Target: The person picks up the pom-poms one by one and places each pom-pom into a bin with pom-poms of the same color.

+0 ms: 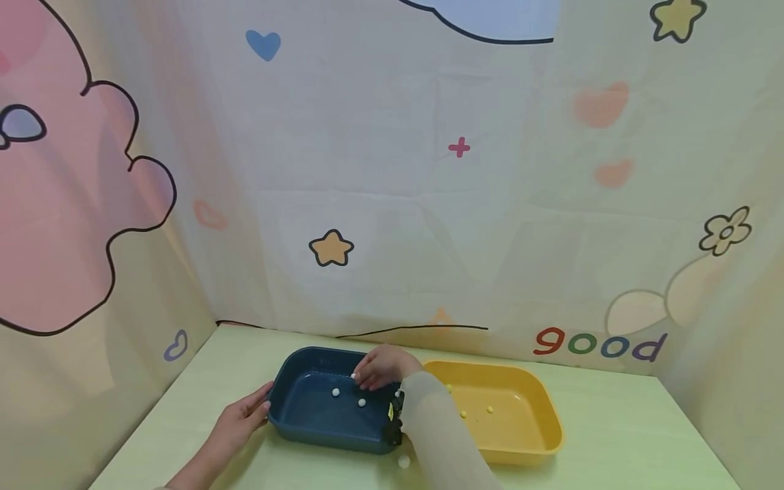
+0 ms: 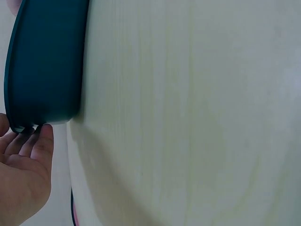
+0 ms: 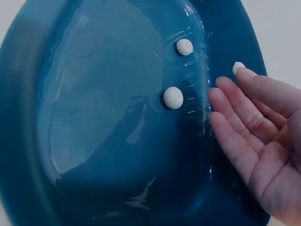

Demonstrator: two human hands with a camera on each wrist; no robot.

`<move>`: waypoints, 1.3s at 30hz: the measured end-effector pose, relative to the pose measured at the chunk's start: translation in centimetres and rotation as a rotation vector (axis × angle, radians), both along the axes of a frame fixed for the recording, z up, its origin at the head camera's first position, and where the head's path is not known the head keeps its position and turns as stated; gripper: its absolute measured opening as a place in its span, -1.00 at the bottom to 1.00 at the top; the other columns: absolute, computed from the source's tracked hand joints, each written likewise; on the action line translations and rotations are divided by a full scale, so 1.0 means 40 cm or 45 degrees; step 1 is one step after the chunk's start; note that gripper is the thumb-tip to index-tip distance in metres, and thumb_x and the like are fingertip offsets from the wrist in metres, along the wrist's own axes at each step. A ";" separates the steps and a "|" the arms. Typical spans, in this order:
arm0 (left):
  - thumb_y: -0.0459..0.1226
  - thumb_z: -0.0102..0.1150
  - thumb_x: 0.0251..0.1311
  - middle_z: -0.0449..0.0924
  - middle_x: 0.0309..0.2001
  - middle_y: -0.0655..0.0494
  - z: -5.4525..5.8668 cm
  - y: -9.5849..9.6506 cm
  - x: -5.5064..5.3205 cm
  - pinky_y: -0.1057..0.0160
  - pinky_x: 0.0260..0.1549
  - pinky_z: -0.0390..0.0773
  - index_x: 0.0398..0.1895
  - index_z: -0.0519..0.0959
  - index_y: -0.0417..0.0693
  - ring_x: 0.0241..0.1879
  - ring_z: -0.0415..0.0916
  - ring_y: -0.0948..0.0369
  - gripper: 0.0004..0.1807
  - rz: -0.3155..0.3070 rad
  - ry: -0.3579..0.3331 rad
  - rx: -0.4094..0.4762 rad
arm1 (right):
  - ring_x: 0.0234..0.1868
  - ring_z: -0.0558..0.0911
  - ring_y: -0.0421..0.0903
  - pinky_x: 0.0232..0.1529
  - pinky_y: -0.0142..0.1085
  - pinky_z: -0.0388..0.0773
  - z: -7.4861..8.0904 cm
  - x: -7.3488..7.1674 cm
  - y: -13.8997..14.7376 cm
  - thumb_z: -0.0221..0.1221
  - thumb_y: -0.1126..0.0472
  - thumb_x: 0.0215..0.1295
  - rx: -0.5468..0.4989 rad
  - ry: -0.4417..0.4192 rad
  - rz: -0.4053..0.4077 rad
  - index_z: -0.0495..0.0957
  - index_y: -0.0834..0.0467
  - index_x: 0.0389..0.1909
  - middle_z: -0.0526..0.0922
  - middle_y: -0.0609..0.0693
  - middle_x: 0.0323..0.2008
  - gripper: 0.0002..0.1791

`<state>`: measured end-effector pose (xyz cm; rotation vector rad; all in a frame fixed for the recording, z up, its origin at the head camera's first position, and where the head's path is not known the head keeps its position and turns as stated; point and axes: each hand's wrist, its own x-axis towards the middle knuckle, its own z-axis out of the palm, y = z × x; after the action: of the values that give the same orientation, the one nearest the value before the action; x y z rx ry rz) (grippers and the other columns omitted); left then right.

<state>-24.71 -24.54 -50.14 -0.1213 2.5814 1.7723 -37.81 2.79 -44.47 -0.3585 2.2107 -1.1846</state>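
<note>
A dark blue tray (image 1: pixel 333 442) lies on the table, with small white balls on its floor, one of them near the middle (image 1: pixel 335 393) and another (image 1: pixel 362 403) just right of it. At the tray's left end my left hand (image 1: pixel 241 415) holds the rim, its fingertips (image 2: pixel 45 134) under the lip. Over the tray's far side, my right hand (image 1: pixel 382 366) pinches a small white ball (image 3: pixel 238 68) between thumb and forefinger. The other fingers are loosely bent. Part of the tray's right end is hidden by my right wrist.
To the right stands a yellow tray (image 1: pixel 554 425) with a few small yellow balls (image 1: pixel 490 410) in it, partly behind my right sleeve. A white ball (image 1: pixel 403 462) lies on the table before the blue tray. A printed cloth (image 1: pixel 392 204) hangs behind.
</note>
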 end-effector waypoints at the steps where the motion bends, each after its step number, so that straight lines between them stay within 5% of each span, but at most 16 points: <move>1: -0.42 -0.08 0.54 0.27 0.45 -0.38 0.001 0.000 0.000 0.18 0.08 0.74 0.49 0.24 -0.40 0.39 0.41 -0.21 -0.48 -0.003 0.003 -0.002 | -0.24 0.71 -0.14 0.06 -0.17 0.77 -0.001 0.000 -0.001 0.17 0.34 0.44 0.001 -0.011 0.001 0.69 0.38 -0.03 0.80 0.21 -0.09 -0.77; 14: -0.41 -0.07 0.54 0.31 0.43 -0.38 -0.001 0.002 0.000 0.20 0.07 0.74 0.48 0.26 -0.40 0.35 0.48 -0.16 -0.49 0.022 0.006 0.002 | 0.10 0.73 0.09 0.22 -0.08 0.69 -0.024 0.014 -0.022 0.17 0.36 0.44 0.126 -0.073 -0.035 0.71 0.36 -0.04 0.77 0.24 0.03 -0.78; 27: -0.40 -0.04 0.54 0.32 0.42 -0.38 0.001 0.002 0.001 0.18 0.07 0.74 0.48 0.27 -0.40 0.35 0.48 -0.15 -0.49 0.016 0.021 0.000 | -0.37 0.60 -0.16 -0.12 -0.28 0.74 -0.060 0.011 -0.045 0.23 0.38 0.38 0.174 -0.044 -0.160 0.75 0.33 -0.14 0.72 0.01 -0.40 -0.84; 39: -0.41 -0.06 0.54 0.30 0.43 -0.39 -0.003 0.000 -0.002 0.17 0.07 0.75 0.48 0.26 -0.40 0.34 0.49 -0.14 -0.49 0.012 0.008 0.014 | -0.40 0.58 -0.17 -0.11 -0.28 0.75 -0.058 0.022 -0.051 0.21 0.37 0.40 0.180 -0.045 -0.204 0.76 0.32 -0.14 0.69 -0.01 -0.43 -0.83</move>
<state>-24.79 -24.54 -50.25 -0.1285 2.5797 1.7922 -36.91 0.75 -46.78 -0.1036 2.3111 -1.0988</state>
